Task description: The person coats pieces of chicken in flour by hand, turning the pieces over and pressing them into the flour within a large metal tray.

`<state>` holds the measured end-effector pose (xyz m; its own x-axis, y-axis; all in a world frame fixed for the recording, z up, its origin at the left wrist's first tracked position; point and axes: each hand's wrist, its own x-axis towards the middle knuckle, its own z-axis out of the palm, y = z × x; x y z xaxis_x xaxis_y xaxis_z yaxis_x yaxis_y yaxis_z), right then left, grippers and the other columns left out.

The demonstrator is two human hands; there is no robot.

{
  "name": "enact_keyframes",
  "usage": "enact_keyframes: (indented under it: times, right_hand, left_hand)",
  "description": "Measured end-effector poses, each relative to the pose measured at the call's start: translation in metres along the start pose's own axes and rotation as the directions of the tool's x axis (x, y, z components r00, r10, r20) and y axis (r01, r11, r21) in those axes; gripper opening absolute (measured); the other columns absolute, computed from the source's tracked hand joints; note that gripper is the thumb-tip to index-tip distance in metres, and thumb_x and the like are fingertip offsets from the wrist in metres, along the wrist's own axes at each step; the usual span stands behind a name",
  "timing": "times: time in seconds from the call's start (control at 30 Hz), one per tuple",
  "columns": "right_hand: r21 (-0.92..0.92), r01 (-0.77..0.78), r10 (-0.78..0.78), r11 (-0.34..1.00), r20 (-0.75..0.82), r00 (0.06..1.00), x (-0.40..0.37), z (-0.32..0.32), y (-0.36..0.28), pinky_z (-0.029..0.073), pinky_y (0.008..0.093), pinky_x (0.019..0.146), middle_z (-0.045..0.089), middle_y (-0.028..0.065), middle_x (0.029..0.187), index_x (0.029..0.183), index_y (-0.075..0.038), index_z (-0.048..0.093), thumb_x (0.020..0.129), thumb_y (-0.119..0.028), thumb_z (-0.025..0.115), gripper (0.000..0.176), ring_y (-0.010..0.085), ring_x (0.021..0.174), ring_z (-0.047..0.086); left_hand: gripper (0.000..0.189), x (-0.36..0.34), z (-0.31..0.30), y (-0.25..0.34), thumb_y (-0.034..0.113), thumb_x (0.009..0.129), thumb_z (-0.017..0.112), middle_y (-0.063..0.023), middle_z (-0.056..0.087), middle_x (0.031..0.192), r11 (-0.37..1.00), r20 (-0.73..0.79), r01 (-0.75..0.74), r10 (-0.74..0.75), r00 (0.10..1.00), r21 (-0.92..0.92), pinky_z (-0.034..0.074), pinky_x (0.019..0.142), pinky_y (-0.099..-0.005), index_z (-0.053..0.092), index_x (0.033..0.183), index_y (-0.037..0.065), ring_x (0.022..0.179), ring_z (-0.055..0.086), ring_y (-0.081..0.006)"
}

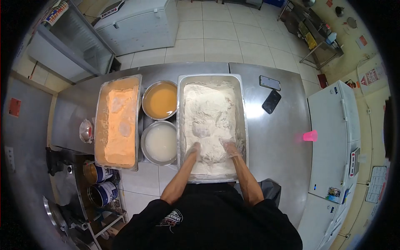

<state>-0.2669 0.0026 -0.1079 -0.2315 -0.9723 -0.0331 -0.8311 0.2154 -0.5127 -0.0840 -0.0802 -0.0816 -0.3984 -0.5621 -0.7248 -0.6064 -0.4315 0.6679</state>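
A large rectangular metal tray holds a deep bed of white flour. Both of my hands are down in this flour, at the tray's near half. My left hand is sunk in on the left, its fingers covered by flour. Opposite it, near the right wall, my right hand is coated white and its fingers are mostly buried. Between and just beyond the hands, a rounded, flour-dusted lump shows at the surface. Whether either hand grips something beneath the flour is hidden.
Left of the tray stand a bowl of orange-brown liquid and a bowl of cloudy whitish liquid. Beyond them is a tray of orange powder. Two phones lie on the steel table, with a pink cup at its right edge.
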Motion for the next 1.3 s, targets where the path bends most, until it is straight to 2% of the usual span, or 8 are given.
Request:
enact_keyframes:
  times: [0.1,0.3,0.43,0.53,0.7,0.9,1.1,1.3]
  right_hand:
    - [0.377,-0.658,0.567,0.652,0.334,0.753,0.006,-0.039,-0.036,0.037,0.0249,0.063,0.051,0.0061,0.073,0.084,-0.007,0.049,0.072,-0.024,0.034,0.025,0.0179,0.064,0.048]
    - [0.980,-0.201,0.315,0.004,0.189,0.930,-0.014,-0.084,-0.052,0.035,0.0254,0.072,0.045,0.0050,0.093,0.101,-0.001,0.036,0.072,-0.026,0.033,0.038,0.0157,0.083,0.044]
    - [0.645,-0.194,-0.017,0.739,0.306,0.952,-0.039,-0.110,-0.055,0.036,0.0242,0.071,0.046,0.0082,0.091,0.094,-0.002,0.041,0.070,-0.020,0.036,0.031,0.0169,0.081,0.045]
    - [-0.316,-0.028,0.157,0.948,0.390,0.907,-0.065,-0.057,-0.051,0.036,0.0241,0.067,0.046,0.0082,0.085,0.089,-0.002,0.042,0.070,-0.018,0.036,0.025,0.0159,0.077,0.045]
    - [-0.181,-0.175,0.225,0.968,0.307,0.925,-0.052,-0.008,-0.058,0.036,0.0239,0.061,0.046,0.0082,0.075,0.080,-0.004,0.044,0.069,-0.015,0.036,0.017,0.0144,0.069,0.045]
    - [-0.237,0.038,0.028,0.971,0.266,0.963,-0.006,-0.063,-0.058,0.036,0.0237,0.053,0.046,0.0082,0.064,0.069,-0.005,0.047,0.069,-0.012,0.037,0.012,0.0126,0.060,0.044]
    - [-0.365,0.122,0.007,0.923,0.334,0.943,-0.059,-0.019,-0.060,0.037,0.0244,0.049,0.047,0.0079,0.059,0.067,-0.005,0.049,0.068,-0.010,0.038,0.012,0.0124,0.055,0.045]
    - [-0.163,0.028,-0.020,0.986,0.053,0.998,-0.007,0.007,-0.045,0.038,0.0258,0.050,0.049,0.0071,0.062,0.074,-0.003,0.050,0.066,-0.010,0.042,0.014,0.0135,0.056,0.047]
  left_hand:
    - [0.037,-0.026,-0.020,0.051,0.030,0.073,0.024,-0.0092,0.049,0.083,0.697,0.188,0.135,-0.001,0.982,-0.704,0.038,0.058,-0.0415,0.044,0.091,0.005,0.072,0.047,-0.0238]
    - [0.043,-0.021,-0.051,0.056,0.039,0.070,0.027,-0.0086,0.048,0.083,0.588,0.057,-0.014,0.102,0.993,-0.808,0.037,0.065,-0.0344,0.044,0.091,0.006,0.077,0.044,-0.0227]
    - [0.037,0.011,-0.036,-0.013,0.038,0.067,0.034,-0.0085,0.050,0.082,0.928,-0.013,-0.259,0.272,0.962,0.269,0.036,0.066,-0.0300,0.051,0.082,0.008,0.077,0.047,-0.0203]
    - [0.031,-0.031,-0.002,-0.026,0.029,0.070,0.034,-0.0120,0.049,0.085,0.111,0.490,-0.503,0.127,0.863,0.857,0.033,0.069,-0.0325,0.051,0.076,0.004,0.080,0.045,-0.0195]
    - [0.022,-0.025,0.005,-0.018,0.020,0.069,0.035,-0.0046,0.050,0.077,0.551,0.207,-0.349,0.306,0.929,0.758,0.037,0.064,-0.0280,0.051,0.075,0.006,0.072,0.047,-0.0197]
    - [0.030,-0.033,-0.043,0.029,0.029,0.074,0.028,-0.0040,0.047,0.073,0.818,0.117,-0.121,0.224,0.968,-0.562,0.038,0.060,-0.0308,0.048,0.076,0.006,0.069,0.045,-0.0163]
    - [0.030,0.086,-0.006,-0.174,0.023,0.070,0.036,-0.0107,0.043,0.097,0.756,0.205,-0.595,0.559,0.804,0.272,0.035,0.067,-0.0267,0.044,0.092,0.004,0.087,0.041,-0.0157]
    - [0.026,0.022,-0.011,-0.011,0.025,0.072,0.032,-0.0077,0.044,0.088,0.886,-0.200,-0.276,0.367,0.909,0.372,0.035,0.066,-0.0266,0.045,0.085,0.006,0.080,0.042,-0.0153]
